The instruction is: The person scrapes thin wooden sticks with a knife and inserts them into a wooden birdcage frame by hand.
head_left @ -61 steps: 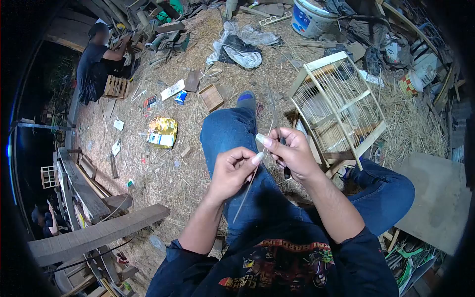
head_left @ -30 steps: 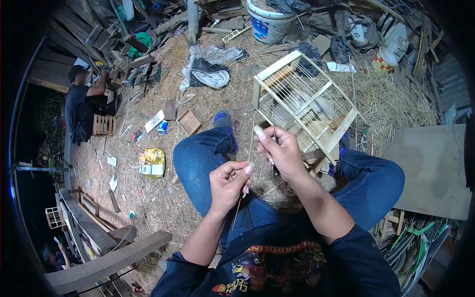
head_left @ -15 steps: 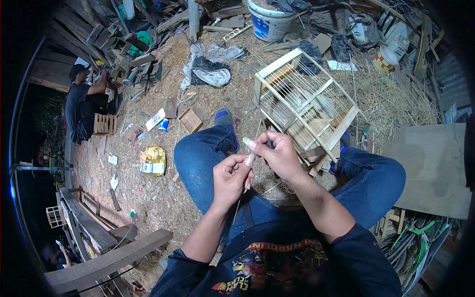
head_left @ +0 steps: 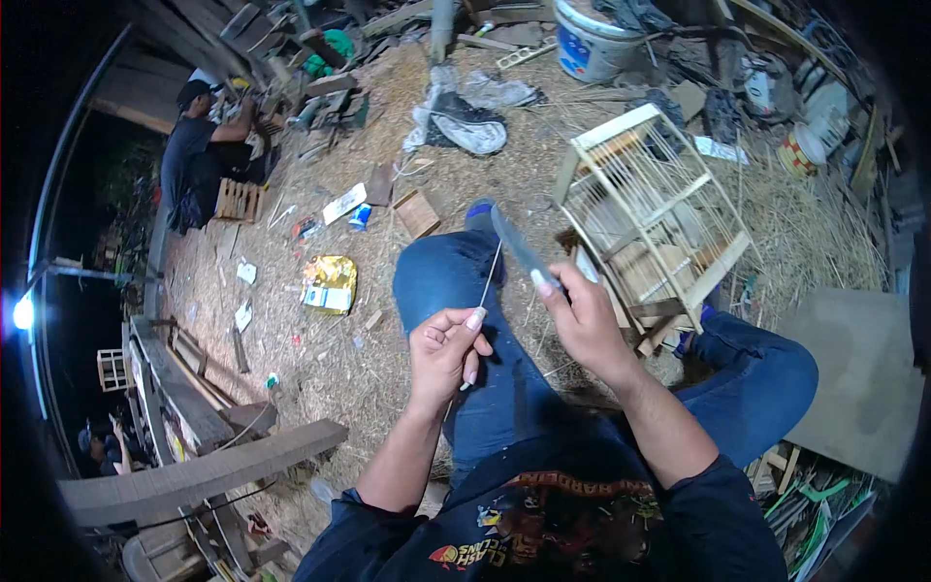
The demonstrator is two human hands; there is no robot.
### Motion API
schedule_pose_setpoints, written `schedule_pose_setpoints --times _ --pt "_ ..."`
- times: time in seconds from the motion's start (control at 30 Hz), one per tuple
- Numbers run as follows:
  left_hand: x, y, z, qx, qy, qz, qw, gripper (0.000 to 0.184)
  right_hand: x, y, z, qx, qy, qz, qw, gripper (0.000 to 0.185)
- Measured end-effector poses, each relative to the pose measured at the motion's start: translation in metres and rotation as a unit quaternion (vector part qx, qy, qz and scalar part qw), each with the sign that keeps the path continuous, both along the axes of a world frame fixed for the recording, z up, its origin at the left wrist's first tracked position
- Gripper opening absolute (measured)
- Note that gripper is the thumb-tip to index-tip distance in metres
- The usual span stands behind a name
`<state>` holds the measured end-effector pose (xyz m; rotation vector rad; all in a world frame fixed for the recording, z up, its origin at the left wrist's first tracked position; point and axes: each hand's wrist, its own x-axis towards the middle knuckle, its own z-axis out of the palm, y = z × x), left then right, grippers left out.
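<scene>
I sit on earth ground (head_left: 320,369) strewn with shavings and straw, which thickens to a pale heap (head_left: 797,228) at far right. The place is dark at the left edge, where a lamp (head_left: 24,312) glares. Scrap wood, bags and a white-blue bucket (head_left: 589,48) line the far side; a grey board (head_left: 853,373) lies flat to my right.

A cage (head_left: 669,210) leans tilted just beyond my right hand (head_left: 590,325), crowding that side, and a beam (head_left: 213,472) juts in from the left. Past my bent left knee (head_left: 427,276) lie a tray (head_left: 417,213), a gold bag (head_left: 330,284) and a crumpled rag (head_left: 461,124). A co-worker (head_left: 194,145) sits by a slatted crate (head_left: 240,201); another person (head_left: 109,448) is at lower left.

My left hand (head_left: 449,351) pinches a thin stick (head_left: 492,277) between thumb and fingers, above my left leg. My right is closed on a knife (head_left: 521,249), its blade pointing away from me, beside the stick's upper end.
</scene>
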<state>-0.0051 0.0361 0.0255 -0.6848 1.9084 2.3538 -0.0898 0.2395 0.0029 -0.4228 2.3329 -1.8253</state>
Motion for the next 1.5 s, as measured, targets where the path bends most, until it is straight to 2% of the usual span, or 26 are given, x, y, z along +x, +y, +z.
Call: schedule_pose_setpoints --times 0.07,0.2,0.33,0.57,0.63,0.77,0.83,1.13,1.5 --pt "0.007 -0.02 0.0 -0.049 -0.029 0.024 0.998 0.018 0.008 -0.013 -0.009 0.046 0.039 0.038 0.997 0.024" --pt "0.011 -0.046 -0.001 -0.118 -0.068 0.016 0.991 0.02 0.015 -0.04 -0.003 0.062 0.066 0.059 0.994 0.033" --pt "0.006 -0.056 -0.008 -0.138 -0.079 -0.007 0.987 0.021 0.012 -0.055 -0.023 0.133 0.156 0.083 0.975 0.042" --pt "0.003 -0.062 -0.008 -0.152 -0.094 -0.023 0.984 0.02 0.009 -0.066 -0.034 0.152 0.149 0.071 0.974 0.045" --pt "0.005 -0.064 -0.015 -0.165 -0.072 -0.01 0.984 0.019 0.008 -0.065 -0.025 0.18 0.116 0.087 0.973 0.047" --pt "0.006 -0.063 -0.013 -0.179 -0.076 -0.012 0.981 0.019 0.011 -0.065 -0.023 0.18 0.109 0.086 0.974 0.047" --pt "0.005 -0.062 -0.012 -0.225 -0.07 -0.019 0.972 0.018 0.013 -0.065 -0.026 0.182 0.116 0.082 0.973 0.046" --pt "0.005 -0.061 -0.017 -0.197 -0.083 -0.01 0.977 0.017 0.019 -0.066 -0.041 0.105 0.142 0.061 0.982 0.045" --pt "0.003 -0.06 -0.014 -0.207 -0.091 -0.009 0.974 0.016 0.03 -0.058 -0.037 0.097 0.144 0.082 0.981 0.044"
